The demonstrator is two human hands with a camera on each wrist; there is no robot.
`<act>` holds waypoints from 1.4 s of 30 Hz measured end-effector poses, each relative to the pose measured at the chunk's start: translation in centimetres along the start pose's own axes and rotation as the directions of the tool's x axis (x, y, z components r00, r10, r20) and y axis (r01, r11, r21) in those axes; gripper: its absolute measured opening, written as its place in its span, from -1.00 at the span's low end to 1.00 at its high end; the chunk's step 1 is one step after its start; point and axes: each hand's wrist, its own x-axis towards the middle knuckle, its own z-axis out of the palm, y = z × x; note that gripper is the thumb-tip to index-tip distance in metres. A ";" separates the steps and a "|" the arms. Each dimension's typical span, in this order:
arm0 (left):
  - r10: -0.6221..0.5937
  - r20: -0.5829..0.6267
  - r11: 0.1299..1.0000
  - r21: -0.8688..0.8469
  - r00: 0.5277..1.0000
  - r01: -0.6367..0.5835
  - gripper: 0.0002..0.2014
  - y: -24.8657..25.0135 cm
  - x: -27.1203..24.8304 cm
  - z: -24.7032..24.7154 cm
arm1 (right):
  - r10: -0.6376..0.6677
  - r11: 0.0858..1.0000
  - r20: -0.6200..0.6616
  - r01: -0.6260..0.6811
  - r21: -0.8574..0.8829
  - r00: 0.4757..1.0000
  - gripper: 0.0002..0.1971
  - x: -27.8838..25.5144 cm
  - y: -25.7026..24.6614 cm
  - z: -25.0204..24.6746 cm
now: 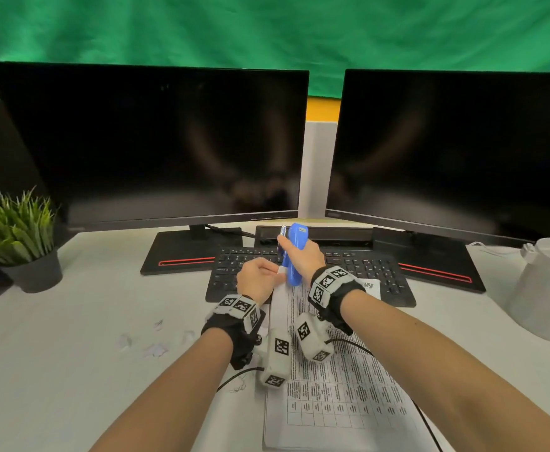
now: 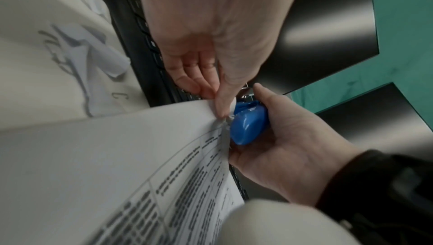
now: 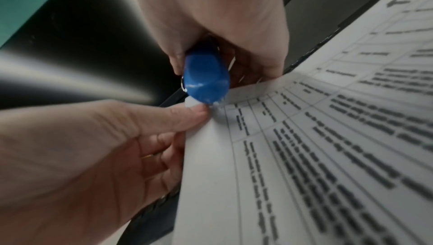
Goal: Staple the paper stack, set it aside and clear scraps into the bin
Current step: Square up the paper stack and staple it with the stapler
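Two hands meet at the far left corner of the paper stack (image 1: 335, 380), which lies on the white desk (image 1: 71, 370) with its far edge over the black keyboard (image 1: 368, 272). The sheets are thin, white and printed with a table of small dark text; the corner is lifted and bends in a soft curve. The left hand (image 1: 256, 278) pinches this corner between the thumb (image 3: 178, 117) and the fingers below it. The right hand (image 1: 303, 256) is wrapped around one blue stapler (image 1: 294, 252), smooth glossy plastic with a rounded end and a small metal part at its front. The stapler's rounded end touches the paper corner, just beside the left thumb; I cannot tell if the paper sits inside its mouth.

Several small torn paper scraps (image 1: 151, 345), white and crumpled, lie on the desk to the left of the stack; about four or five, but they are blurred. One white round bin (image 1: 547, 288), matte and cylindrical, stands at the right edge of the desk. Two black monitors (image 1: 156, 141) stand behind the keyboard, their screens dark and flat. One green plant (image 1: 12, 220) with thin spiky leaves stands in a dark pot at the left.
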 end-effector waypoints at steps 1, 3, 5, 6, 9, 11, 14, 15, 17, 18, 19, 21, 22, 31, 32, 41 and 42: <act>-0.001 0.001 1.000 -0.003 1.000 0.001 -0.85 -0.1 0.0 0.0 | -0.019 1.000 0.009 0.019 -0.008 1.000 -0.59 0.0 0.0 0.2; -0.012 -0.009 1.000 -0.021 1.000 0.012 -0.85 -0.2 -0.1 -0.1 | -0.058 0.998 -0.005 0.058 -0.028 0.998 -0.63 0.2 0.0 0.4; -0.026 -0.012 0.999 -0.044 1.000 0.025 -0.83 -0.3 -0.1 0.0 | -0.084 0.995 -0.038 0.082 -0.060 0.996 -0.61 0.4 0.1 0.6; -0.026 -0.010 0.999 -0.048 1.000 0.026 -0.83 -0.2 -0.1 -0.1 | -0.092 0.994 -0.052 0.089 -0.068 0.994 -0.61 0.6 0.1 0.8; -0.031 0.028 0.999 -0.036 0.999 0.032 -0.83 -0.1 -0.1 -0.2 | -0.107 0.991 -0.068 0.101 -0.091 0.992 -0.60 0.9 0.3 1.0; -0.055 0.077 0.998 0.001 0.996 0.055 -0.84 -0.1 0.0 -0.4 | -0.117 0.989 -0.063 0.110 -0.099 0.991 -0.61 1.0 0.6 0.9; -0.090 0.113 0.995 0.052 0.990 0.085 -0.85 -0.3 0.1 -0.7 | -0.113 0.988 -0.045 0.108 -0.108 0.993 -0.58 1.3 1.0 1.0; -0.088 0.112 0.995 0.049 0.990 0.083 -0.85 -0.4 0.1 -0.8 | -0.120 0.986 -0.034 0.115 -0.118 0.992 -0.58 1.4 1.1 1.1; -0.083 0.106 0.996 0.026 0.991 0.081 -0.84 -0.4 0.1 -1.0 | -0.155 0.978 -0.008 0.152 -0.143 0.988 -0.60 1.6 1.0 1.5; -0.083 0.104 0.997 0.020 0.991 0.081 -0.83 -0.4 0.1 -1.0 | -0.177 0.972 0.002 0.175 -0.158 0.984 -0.60 1.7 0.9 1.7; -0.081 0.100 0.997 0.019 0.992 0.079 -0.83 -0.4 0.0 -1.0 | -0.201 0.965 0.009 0.199 -0.172 0.980 -0.59 1.7 0.8 1.9; -0.077 0.091 0.997 0.022 0.993 0.075 -0.82 -0.4 -0.1 -1.0 | -0.233 0.956 0.005 0.230 -0.181 0.972 -0.59 1.8 0.7 2.2; -0.075 0.088 0.997 0.021 0.993 0.074 -0.82 -0.5 -0.1 -0.9 | -0.243 0.954 0.001 0.240 -0.179 0.970 -0.59 1.9 0.7 2.3; -0.134 0.240 0.988 -0.046 0.961 0.149 -0.65 -0.3 -0.4 -0.8 | -0.314 0.929 -0.063 0.293 -0.224 0.947 -0.56 2.1 1.3 3.1; -0.143 0.308 0.984 -0.058 0.941 0.169 -0.61 -0.1 -0.6 -0.8 | -0.313 0.930 -0.062 0.293 -0.223 0.948 -0.56 2.1 1.2 3.0; -0.079 0.311 0.994 -0.046 0.947 0.098 -0.60 0.4 -0.7 -0.9 | -0.313 0.933 -0.042 0.299 -0.200 0.949 -0.62 2.2 1.0 2.9; -0.079 0.299 0.995 -0.030 0.951 0.092 -0.55 0.3 -0.6 -0.8 | -0.315 0.934 -0.055 0.300 -0.192 0.947 -0.63 2.2 1.1 3.0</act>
